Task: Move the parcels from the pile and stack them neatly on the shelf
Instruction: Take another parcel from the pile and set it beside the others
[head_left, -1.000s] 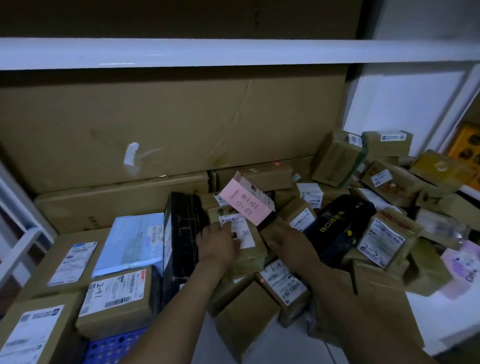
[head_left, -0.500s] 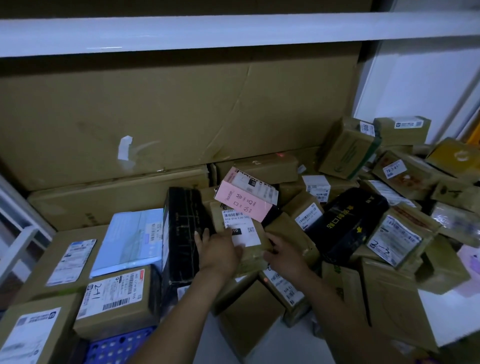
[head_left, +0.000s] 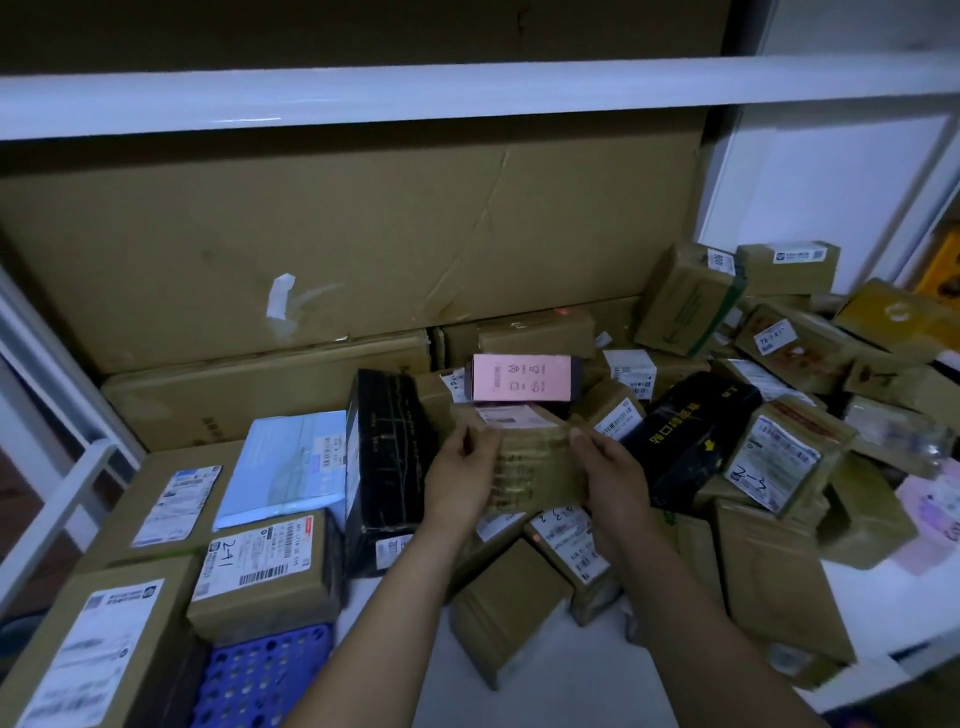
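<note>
Cardboard, taped all round and carrying a white label on its top face, makes up the brown parcel (head_left: 530, 457) held between the left hand (head_left: 460, 480) and the right hand (head_left: 613, 480), each grip clenched on one end, fingers over the top edge. It sits lifted at the middle of the shelf (head_left: 545, 691), in front of a pink box (head_left: 522, 378) and beside an upright black box (head_left: 387, 462), with the loose pile (head_left: 779, 415) sprawling to the right and tidy boxes (head_left: 260, 566) laid flat on the left. Judging by its size and the easy two-handed hold, it is probably light and fairly stiff; the glossy tape could be slippery, so holding the short ends near the corners looks soundest.
</note>
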